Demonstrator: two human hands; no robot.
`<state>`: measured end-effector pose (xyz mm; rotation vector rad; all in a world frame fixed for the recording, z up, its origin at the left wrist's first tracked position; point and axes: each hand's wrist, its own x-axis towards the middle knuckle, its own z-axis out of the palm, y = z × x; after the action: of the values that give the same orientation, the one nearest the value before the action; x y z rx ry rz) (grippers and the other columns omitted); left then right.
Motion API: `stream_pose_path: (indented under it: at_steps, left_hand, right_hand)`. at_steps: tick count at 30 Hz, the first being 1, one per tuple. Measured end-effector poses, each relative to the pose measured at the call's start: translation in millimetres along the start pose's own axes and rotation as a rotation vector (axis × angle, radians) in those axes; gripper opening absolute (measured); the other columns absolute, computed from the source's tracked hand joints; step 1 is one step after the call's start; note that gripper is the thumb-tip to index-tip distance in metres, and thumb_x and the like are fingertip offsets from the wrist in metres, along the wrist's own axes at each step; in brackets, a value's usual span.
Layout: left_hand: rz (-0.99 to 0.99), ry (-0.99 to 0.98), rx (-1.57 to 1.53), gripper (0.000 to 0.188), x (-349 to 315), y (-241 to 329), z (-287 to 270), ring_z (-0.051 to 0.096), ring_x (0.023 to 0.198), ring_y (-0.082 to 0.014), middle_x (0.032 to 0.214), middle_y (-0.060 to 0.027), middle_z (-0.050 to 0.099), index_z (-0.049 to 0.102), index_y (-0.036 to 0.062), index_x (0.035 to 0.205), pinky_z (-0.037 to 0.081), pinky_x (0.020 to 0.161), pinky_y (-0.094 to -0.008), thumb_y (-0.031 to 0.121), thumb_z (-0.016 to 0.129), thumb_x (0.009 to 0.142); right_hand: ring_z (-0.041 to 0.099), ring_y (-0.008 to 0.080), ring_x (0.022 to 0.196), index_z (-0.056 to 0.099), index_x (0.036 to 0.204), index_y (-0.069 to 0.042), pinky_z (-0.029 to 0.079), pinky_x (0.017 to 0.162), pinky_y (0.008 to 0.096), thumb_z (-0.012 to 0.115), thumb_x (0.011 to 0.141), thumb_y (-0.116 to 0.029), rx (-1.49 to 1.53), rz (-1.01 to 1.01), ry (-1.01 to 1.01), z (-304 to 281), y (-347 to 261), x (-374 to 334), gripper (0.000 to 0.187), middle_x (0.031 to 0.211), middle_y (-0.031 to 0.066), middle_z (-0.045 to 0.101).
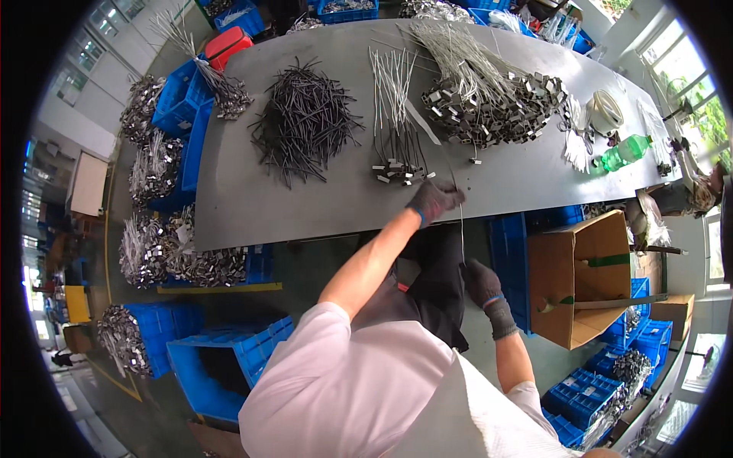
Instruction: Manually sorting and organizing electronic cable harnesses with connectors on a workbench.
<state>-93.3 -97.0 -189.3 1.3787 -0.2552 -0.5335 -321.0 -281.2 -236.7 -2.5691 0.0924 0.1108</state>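
Observation:
At the near edge of the grey table [328, 208], my left hand [437, 201] in a dark glove is closed round a thin cable [462, 233]. The cable's pale length hangs down past the edge to my gloved right hand [482, 283], whose fingers pinch it lower down. A dark stretch of it rises beyond my left hand. Just past that hand lies a small group of white cables [392, 84] with black sleeves and metal ends. Left of it is a heap of short black tubes [305, 114]. On the right, a larger pile of cables [496, 103] has many small metal connectors.
A green bottle [626, 153] and a white roll [605, 112] lie at the table's right end. An open cardboard box [551, 282] stands beside my right arm. Blue crates [221, 362] and piled cable bundles [153, 248] line the left side. A red container [227, 47] is behind the far left corner.

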Motion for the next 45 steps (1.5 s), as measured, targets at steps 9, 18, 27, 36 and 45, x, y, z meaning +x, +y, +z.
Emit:
stream_pose_path:
  at_steps: [9, 18, 27, 36, 45]
  left_hand:
    - [0.144, 0.14, 0.173, 0.025, -32, 1, 13, 0.064, 0.082, -0.0079, 0.09, -0.0024, 0.073, 0.075, -0.0001, 0.105, 0.052, 0.076, -0.025, 0.022, 0.073, 0.094]
    - [-0.003, 0.201, -0.075, 0.022, -17, -23, -6, 0.064, 0.075, -0.0083, 0.081, -0.0032, 0.073, 0.075, 0.0007, 0.09, 0.052, 0.068, -0.0271, 0.021, 0.069, 0.094]
    - [-0.296, 0.279, 0.381, 0.036, 51, 21, -127, 0.07, 0.07, -0.0198, 0.081, -0.0104, 0.073, 0.074, 0.0031, 0.088, 0.056, 0.063, -0.0349, 0.037, 0.063, 0.092]
    - [-0.264, 0.857, 1.106, 0.039, -32, 0, -216, 0.068, 0.094, -0.0457, 0.097, -0.0237, 0.071, 0.073, 0.009, 0.097, 0.054, 0.081, -0.0552, 0.042, 0.055, 0.086]
    - [-0.621, 0.843, 1.074, 0.049, -22, -37, -274, 0.066, 0.111, -0.0423, 0.119, -0.0269, 0.067, 0.072, 0.0009, 0.109, 0.054, 0.092, -0.0505, 0.041, 0.064, 0.082]
  right_hand:
    - [0.068, 0.0398, 0.082, 0.065, 0.119, -0.004, 0.056, 0.074, 0.0459, 0.065, 0.092, -0.019, 0.831, 0.273, 0.129, -36, -76, 52, 0.03, 0.094, 0.0184, 0.07]
    - [0.064, 0.0245, 0.094, 0.061, 0.124, 0.0, 0.051, 0.079, 0.0354, 0.048, 0.105, -0.037, 0.735, -0.004, 0.44, 8, -90, 167, 0.043, 0.103, 0.0163, 0.068]
    - [0.065, 0.0427, 0.105, 0.059, 0.13, -0.005, 0.052, 0.09, 0.0487, 0.063, 0.091, -0.046, 0.048, 0.226, 0.586, -32, -45, 269, 0.057, 0.117, 0.0268, 0.064]
    - [0.065, 0.0433, 0.1, 0.065, 0.11, -0.002, 0.053, 0.086, 0.0523, 0.071, 0.08, -0.049, -0.097, 0.4, 0.309, -25, -21, 284, 0.056, 0.115, 0.0273, 0.065]
    - [0.066, 0.0176, 0.082, 0.065, 0.107, -0.004, 0.054, 0.067, 0.031, 0.065, 0.094, -0.022, 0.732, -0.216, 0.233, -8, 17, 171, 0.022, 0.091, 0.0111, 0.07]
